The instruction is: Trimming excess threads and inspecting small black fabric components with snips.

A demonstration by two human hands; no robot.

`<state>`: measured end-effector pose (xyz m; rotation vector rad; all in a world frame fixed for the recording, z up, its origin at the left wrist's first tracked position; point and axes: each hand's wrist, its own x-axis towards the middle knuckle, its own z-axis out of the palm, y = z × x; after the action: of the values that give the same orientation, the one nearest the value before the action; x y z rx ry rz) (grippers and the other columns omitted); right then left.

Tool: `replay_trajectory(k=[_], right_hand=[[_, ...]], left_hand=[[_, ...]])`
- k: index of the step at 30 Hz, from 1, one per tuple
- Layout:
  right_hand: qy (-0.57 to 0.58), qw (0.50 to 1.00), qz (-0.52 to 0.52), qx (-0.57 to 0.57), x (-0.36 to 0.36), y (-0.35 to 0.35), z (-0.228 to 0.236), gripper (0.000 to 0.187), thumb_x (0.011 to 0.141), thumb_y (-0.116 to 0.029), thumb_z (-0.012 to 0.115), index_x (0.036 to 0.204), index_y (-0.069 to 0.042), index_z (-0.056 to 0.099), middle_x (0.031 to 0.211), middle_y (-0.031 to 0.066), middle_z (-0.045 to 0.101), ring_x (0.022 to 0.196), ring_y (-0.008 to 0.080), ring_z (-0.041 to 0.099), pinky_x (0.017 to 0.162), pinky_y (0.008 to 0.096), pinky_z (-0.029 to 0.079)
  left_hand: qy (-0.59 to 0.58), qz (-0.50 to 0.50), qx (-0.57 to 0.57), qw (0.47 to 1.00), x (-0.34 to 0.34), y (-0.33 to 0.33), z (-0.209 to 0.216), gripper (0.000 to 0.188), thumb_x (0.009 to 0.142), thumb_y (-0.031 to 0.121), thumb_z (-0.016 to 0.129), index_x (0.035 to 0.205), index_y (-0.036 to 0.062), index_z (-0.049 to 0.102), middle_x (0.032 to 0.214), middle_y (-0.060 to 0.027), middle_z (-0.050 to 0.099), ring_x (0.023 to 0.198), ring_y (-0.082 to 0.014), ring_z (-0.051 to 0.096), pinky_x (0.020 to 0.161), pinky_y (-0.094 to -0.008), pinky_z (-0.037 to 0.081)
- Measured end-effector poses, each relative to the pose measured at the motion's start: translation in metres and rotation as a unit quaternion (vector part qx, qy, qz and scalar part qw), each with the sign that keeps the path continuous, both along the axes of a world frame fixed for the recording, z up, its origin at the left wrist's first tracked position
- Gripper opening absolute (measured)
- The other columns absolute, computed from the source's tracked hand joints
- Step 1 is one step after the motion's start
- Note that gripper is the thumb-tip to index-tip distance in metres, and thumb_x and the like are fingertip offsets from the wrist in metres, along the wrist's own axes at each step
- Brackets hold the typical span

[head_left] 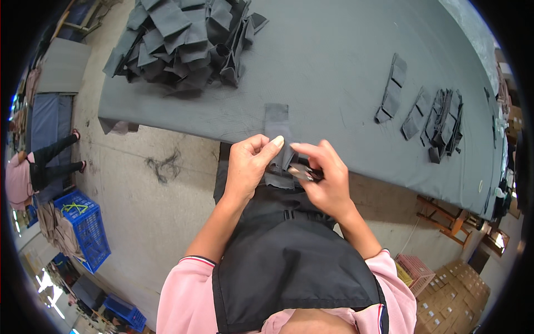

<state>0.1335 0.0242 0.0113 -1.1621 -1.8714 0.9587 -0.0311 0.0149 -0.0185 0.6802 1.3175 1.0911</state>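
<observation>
We have the dark grey fabric strip (276,118) at the centre of the frame: upper end flat on the grey-covered table (328,72), lower part over the near edge, folded and bunched between the hands. Left hand (246,167), centre, is closed in a pinch, thumb and forefinger gripping the strip near the table edge. Right hand (329,177), just right of centre, curls round a small metal cutting tool (302,172), which points left at the strip's folded part. We get some blur here and fingers cover part of the tool, so we can't tell whether its blades touch the cloth. Right forefinger is up beside the strip; contact unclear.

Upper left, we mark a big heap of grey fabric pieces (181,44) on the table. Upper right, one creased strip (391,89) lies apart, then a shorter strip (415,114) just beside a stacked bundle (444,122). Bottom centre: black apron (295,250) over a pink shirt (186,298).

Around the edges, we note a tangle of dark threads (163,165) on the floor (133,206), left of centre; another person (22,178) at far left; a blue crate (92,231) lower left; cardboard boxes (456,295) lower right.
</observation>
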Motion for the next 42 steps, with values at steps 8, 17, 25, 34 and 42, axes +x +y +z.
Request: replay_trajectory(k=[8,17,25,34,42], right_hand=[[0.301,0.852,-0.076,-0.422,-0.017,0.039,-0.022,0.02,0.086,-0.016,0.066,0.082,-0.004,0.05,0.078,-0.0033,0.048,0.066,0.0029,0.04,0.056,0.0202,0.037],[0.085,0.975,-0.122,-0.166,0.018,-0.017,-0.018,0.023,0.079,-0.002,0.066,0.099,0.0,0.056,0.084,0.0033,0.054,0.067,0.0082,0.049,0.059,0.0222,0.042],[0.042,0.991,-0.078,-0.098,0.021,-0.02,-0.013,0.022,0.074,-0.004,0.071,0.094,-0.002,0.062,0.08,0.0056,0.051,0.061,0.0141,0.049,0.054,0.0253,0.041],[-0.174,0.973,-0.047,0.147,0.023,-0.018,-0.007,0.027,0.066,-0.002,0.074,0.092,-0.005,0.065,0.068,0.0048,0.053,0.056,0.0184,0.053,0.053,0.0285,0.043],[-0.107,0.983,-0.061,0.137,0.023,-0.02,-0.012,0.026,0.066,-0.004,0.074,0.091,-0.004,0.064,0.07,0.0051,0.053,0.054,0.0181,0.052,0.05,0.0289,0.042]], left_hand=[[-0.091,-0.07,-0.006,0.993,0.004,-0.001,0.011,0.03,0.091,0.025,0.062,0.07,0.0082,0.047,0.069,0.0085,0.04,0.065,-0.0018,0.034,0.057,-0.0204,0.03],[-0.092,0.038,-0.059,0.993,0.007,0.006,-0.009,0.019,0.09,0.018,0.062,0.078,0.0035,0.061,0.07,0.0073,0.052,0.064,-0.0011,0.039,0.056,-0.0192,0.033],[-0.051,0.049,-0.06,0.996,0.016,0.01,0.005,0.028,0.089,0.016,0.063,0.065,0.0063,0.052,0.064,0.0086,0.045,0.059,-0.0004,0.033,0.05,-0.0204,0.027],[-0.019,0.018,-0.042,0.999,0.012,0.006,-0.006,0.033,0.088,0.016,0.064,0.062,0.0074,0.046,0.063,0.009,0.043,0.059,-0.0004,0.032,0.05,-0.0205,0.026],[-0.027,0.024,-0.041,0.998,0.015,0.009,-0.001,0.033,0.088,0.016,0.064,0.062,0.0071,0.046,0.063,0.0092,0.043,0.059,-0.0006,0.032,0.051,-0.0209,0.026]])
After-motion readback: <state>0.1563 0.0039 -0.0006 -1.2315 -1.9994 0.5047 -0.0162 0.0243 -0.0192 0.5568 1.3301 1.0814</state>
